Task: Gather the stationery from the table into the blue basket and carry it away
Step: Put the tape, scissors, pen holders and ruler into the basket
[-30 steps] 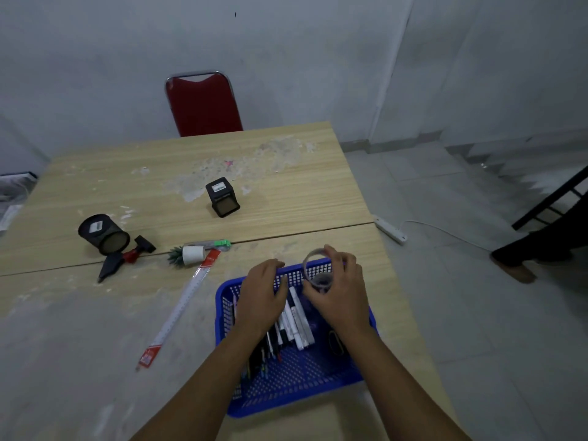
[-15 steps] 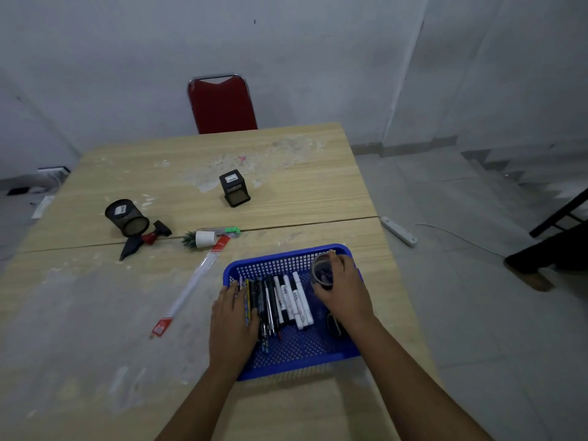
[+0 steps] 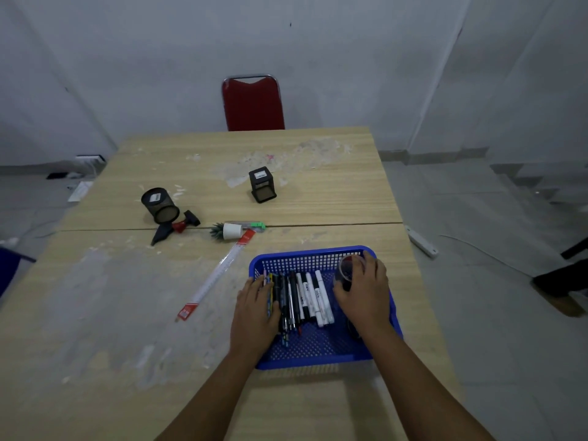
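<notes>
Blue basket, near the table's edge, is being loaded: a tape roll is being gripped inside it by the right hand, while the left hand is being rested flat on the pens. The ruler probably needs collecting next.

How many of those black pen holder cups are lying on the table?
2. A round pen holder lies tipped over at the table's left side, beside a black and red tool. A square pen holder sits near the middle, farther back. None seem hidden.
</notes>
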